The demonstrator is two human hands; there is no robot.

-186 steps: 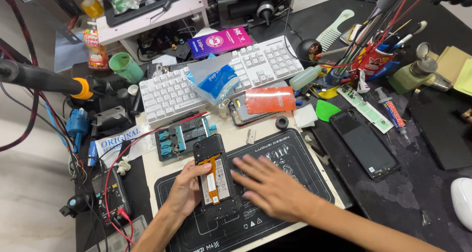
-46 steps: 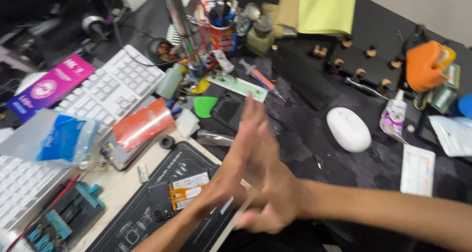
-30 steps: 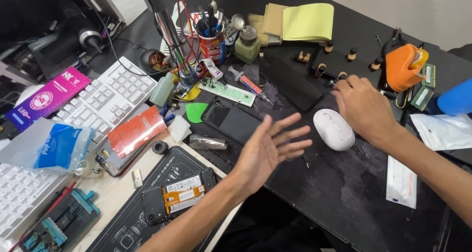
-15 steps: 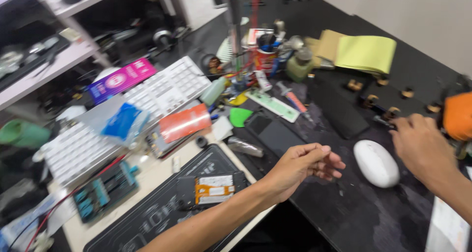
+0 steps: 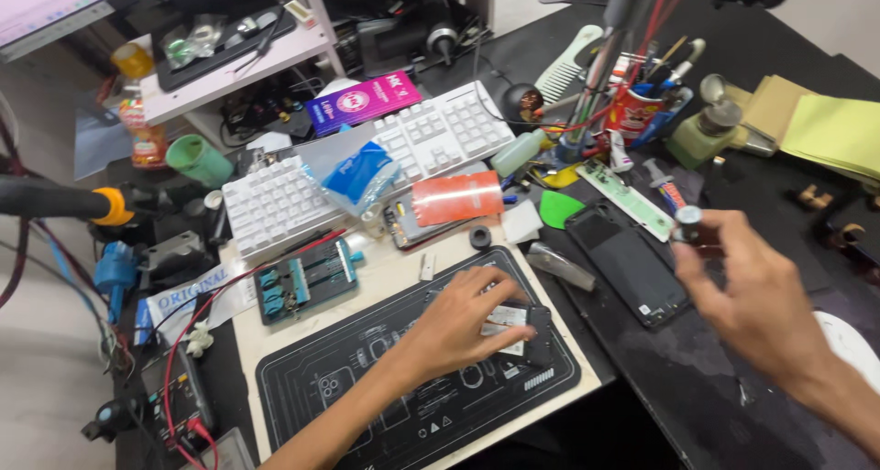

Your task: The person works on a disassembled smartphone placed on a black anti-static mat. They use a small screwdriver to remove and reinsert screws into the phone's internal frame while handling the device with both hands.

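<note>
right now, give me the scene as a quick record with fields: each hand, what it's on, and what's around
left hand: resting on opened phone
phone on: black work mat
right hand: holding small dark cylinder at the fingertips
below right hand: black phone, lying flat
behind mat: white keyboard, blue fixture, orange panel

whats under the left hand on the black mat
An opened phone lies on the black mat, with its dark end and a white part showing past the fingers. The left hand covers the rest, so its inside cannot be seen.
</note>
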